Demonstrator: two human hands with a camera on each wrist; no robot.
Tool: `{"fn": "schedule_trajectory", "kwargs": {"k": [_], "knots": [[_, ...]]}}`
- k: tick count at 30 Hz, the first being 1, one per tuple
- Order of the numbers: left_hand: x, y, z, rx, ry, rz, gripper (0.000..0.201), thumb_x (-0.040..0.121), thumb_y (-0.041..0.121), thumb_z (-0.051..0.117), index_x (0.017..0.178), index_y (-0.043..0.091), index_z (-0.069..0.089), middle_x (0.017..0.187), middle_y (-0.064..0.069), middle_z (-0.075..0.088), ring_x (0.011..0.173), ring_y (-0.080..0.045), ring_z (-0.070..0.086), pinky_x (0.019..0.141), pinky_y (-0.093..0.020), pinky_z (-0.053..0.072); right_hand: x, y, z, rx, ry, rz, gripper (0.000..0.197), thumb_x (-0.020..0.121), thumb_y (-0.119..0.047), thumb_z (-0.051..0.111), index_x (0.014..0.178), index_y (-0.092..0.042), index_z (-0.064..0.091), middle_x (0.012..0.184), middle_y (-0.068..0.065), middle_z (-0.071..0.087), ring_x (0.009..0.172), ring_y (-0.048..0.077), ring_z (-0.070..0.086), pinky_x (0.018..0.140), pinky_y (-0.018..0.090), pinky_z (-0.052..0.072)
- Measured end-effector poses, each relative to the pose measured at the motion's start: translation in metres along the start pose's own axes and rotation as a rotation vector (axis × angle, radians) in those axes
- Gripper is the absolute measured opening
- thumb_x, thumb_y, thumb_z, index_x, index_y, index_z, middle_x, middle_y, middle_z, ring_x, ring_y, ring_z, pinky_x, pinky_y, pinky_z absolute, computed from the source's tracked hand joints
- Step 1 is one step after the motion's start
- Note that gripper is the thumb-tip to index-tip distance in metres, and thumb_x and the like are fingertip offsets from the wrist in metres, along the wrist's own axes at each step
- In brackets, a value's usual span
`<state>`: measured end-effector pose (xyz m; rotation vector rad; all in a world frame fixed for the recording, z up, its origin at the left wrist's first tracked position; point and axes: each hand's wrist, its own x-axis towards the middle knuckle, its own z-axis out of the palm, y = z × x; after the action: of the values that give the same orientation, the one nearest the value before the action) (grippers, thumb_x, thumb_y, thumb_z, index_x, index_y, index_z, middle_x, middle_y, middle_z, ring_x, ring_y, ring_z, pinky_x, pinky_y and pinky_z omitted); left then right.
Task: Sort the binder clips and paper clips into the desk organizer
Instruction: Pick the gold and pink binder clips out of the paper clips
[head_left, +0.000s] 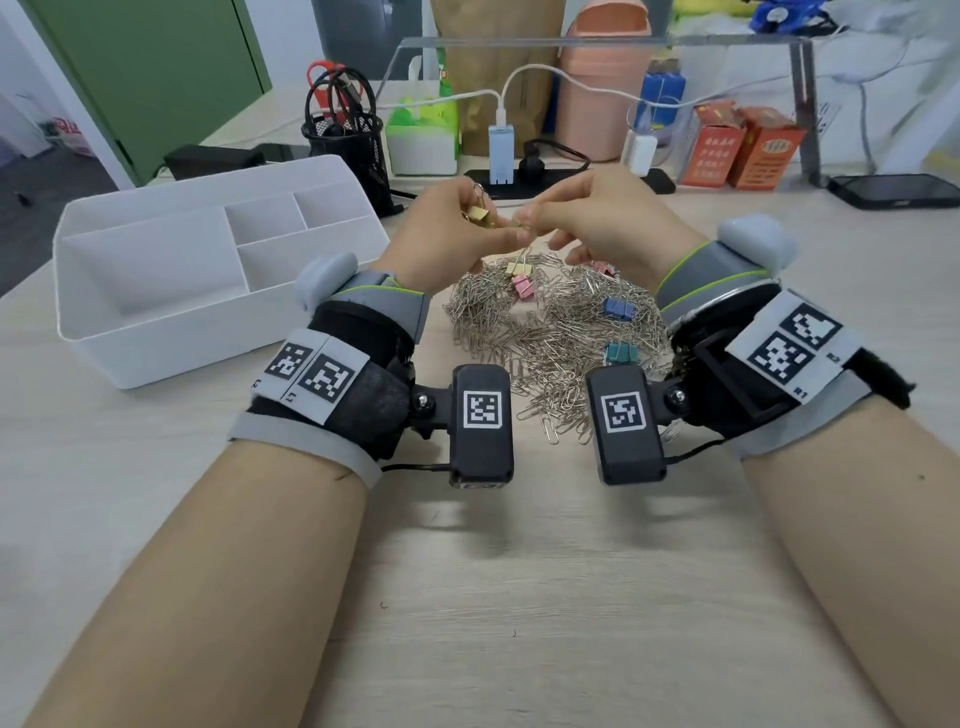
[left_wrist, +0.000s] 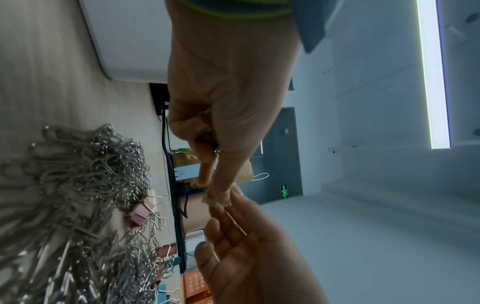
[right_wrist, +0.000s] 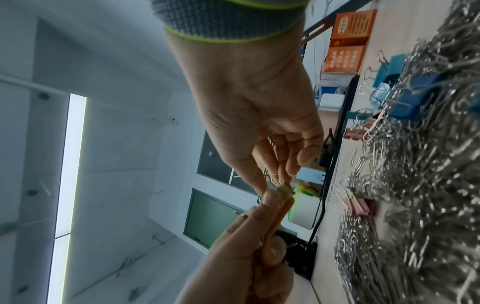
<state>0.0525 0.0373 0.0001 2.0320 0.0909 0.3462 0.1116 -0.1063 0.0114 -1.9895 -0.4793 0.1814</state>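
Both hands are raised above a heap of silver paper clips (head_left: 550, 338). My left hand (head_left: 498, 231) curls round a gold binder clip (head_left: 480, 214) in its palm. Its thumb and forefinger (left_wrist: 221, 193) meet my right hand (head_left: 535, 218), which pinches a second small gold binder clip (right_wrist: 285, 190) between thumb and forefinger (right_wrist: 259, 185). Both hands touch that clip. Yellow (head_left: 517, 268), pink (head_left: 522, 287), blue (head_left: 618, 307) and teal (head_left: 621, 352) binder clips lie among the paper clips. The white desk organizer (head_left: 93, 291) stands to the left, its compartments bare.
Behind the hands lie a black power strip (head_left: 566, 179) with white chargers, a black mesh pen cup (head_left: 345, 140), a tissue box (head_left: 423, 135) and orange boxes (head_left: 743, 148). A dark phone (head_left: 893, 189) lies at the right. Bare wooden table (head_left: 467, 597) fills the front.
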Motion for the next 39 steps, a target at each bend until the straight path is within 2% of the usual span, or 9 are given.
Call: {"fn": "schedule_trajectory", "kwargs": {"k": [5, 8, 10, 14, 18, 22, 29, 32, 39], "knots": [[0.002, -0.001, -0.001, 0.026, 0.022, 0.01, 0.027, 0.082, 0.016, 0.072, 0.078, 0.014, 0.045, 0.066, 0.002, 0.059, 0.032, 0.006, 0.047, 0.032, -0.007, 0.03, 0.0, -0.001, 0.005, -0.009, 0.011, -0.064, 0.015, 0.086, -0.025, 0.066, 0.089, -0.011, 0.071, 0.075, 0.0, 0.069, 0.063, 0.007, 0.058, 0.051, 0.016, 0.045], [0.006, -0.008, -0.008, 0.016, 0.089, -0.045, 0.035, 0.08, 0.021, 0.075, 0.069, 0.018, 0.042, 0.062, 0.002, 0.054, 0.041, -0.004, 0.048, 0.032, -0.009, 0.03, 0.009, 0.002, 0.004, -0.136, 0.074, -0.013, 0.039, 0.087, -0.042, 0.061, 0.101, -0.007, 0.071, 0.099, 0.011, 0.071, 0.073, 0.011, 0.056, 0.059, 0.019, 0.042], [0.008, -0.011, -0.012, -0.003, 0.121, -0.083, 0.038, 0.078, 0.025, 0.076, 0.066, 0.019, 0.041, 0.06, 0.001, 0.049, 0.045, -0.009, 0.046, 0.032, -0.011, 0.029, 0.016, 0.003, 0.005, -0.244, 0.03, 0.049, 0.035, 0.086, -0.039, 0.063, 0.103, -0.01, 0.072, 0.112, 0.009, 0.068, 0.088, 0.016, 0.057, 0.068, 0.023, 0.04], [0.01, -0.014, -0.013, -0.018, 0.112, -0.126, 0.04, 0.079, 0.025, 0.076, 0.064, 0.019, 0.04, 0.058, 0.001, 0.047, 0.041, -0.008, 0.046, 0.032, -0.01, 0.026, 0.025, 0.005, 0.013, -0.448, -0.111, 0.145, 0.039, 0.084, -0.04, 0.065, 0.108, -0.009, 0.07, 0.104, 0.005, 0.061, 0.092, 0.02, 0.052, 0.081, 0.026, 0.039], [0.011, -0.016, -0.014, 0.012, 0.094, -0.141, 0.04, 0.079, 0.025, 0.076, 0.064, 0.019, 0.039, 0.059, 0.001, 0.047, 0.029, 0.002, 0.043, 0.033, -0.009, 0.024, 0.026, 0.012, 0.017, -0.446, -0.108, 0.148, 0.038, 0.082, -0.035, 0.069, 0.103, -0.002, 0.071, 0.091, 0.007, 0.06, 0.083, 0.02, 0.051, 0.068, 0.027, 0.039], [0.011, -0.015, -0.013, 0.017, 0.079, -0.157, 0.038, 0.081, 0.02, 0.074, 0.066, 0.018, 0.04, 0.062, 0.0, 0.047, 0.045, -0.01, 0.048, 0.031, -0.007, 0.024, 0.021, 0.013, 0.006, -0.216, -0.01, 0.142, 0.036, 0.081, -0.025, 0.069, 0.103, 0.004, 0.069, 0.083, 0.006, 0.059, 0.079, 0.017, 0.049, 0.055, 0.026, 0.034], [0.011, -0.011, -0.012, 0.053, 0.046, -0.152, 0.037, 0.081, 0.02, 0.074, 0.068, 0.018, 0.04, 0.064, 0.002, 0.048, 0.047, -0.008, 0.049, 0.031, -0.007, 0.028, 0.004, 0.004, -0.015, -0.073, 0.056, 0.035, 0.01, 0.084, -0.022, 0.067, 0.075, -0.022, 0.07, 0.081, -0.003, 0.067, 0.082, 0.01, 0.057, 0.058, 0.022, 0.042], [0.01, -0.009, -0.011, 0.05, 0.041, -0.141, 0.036, 0.081, 0.02, 0.074, 0.068, 0.019, 0.041, 0.064, 0.002, 0.05, 0.037, -0.001, 0.048, 0.032, -0.009, 0.028, -0.001, 0.002, -0.015, -0.079, 0.037, 0.011, 0.006, 0.083, -0.028, 0.069, 0.081, -0.023, 0.071, 0.081, -0.004, 0.065, 0.083, 0.009, 0.055, 0.061, 0.023, 0.046], [0.008, 0.001, -0.008, 0.072, 0.007, -0.108, 0.032, 0.081, 0.024, 0.073, 0.071, 0.022, 0.043, 0.067, 0.005, 0.054, 0.031, 0.004, 0.046, 0.037, -0.014, 0.033, 0.0, 0.007, -0.006, -0.1, -0.056, 0.036, 0.041, 0.079, -0.045, 0.07, 0.103, -0.012, 0.071, 0.086, 0.002, 0.064, 0.074, 0.008, 0.055, 0.059, 0.024, 0.046]]}}
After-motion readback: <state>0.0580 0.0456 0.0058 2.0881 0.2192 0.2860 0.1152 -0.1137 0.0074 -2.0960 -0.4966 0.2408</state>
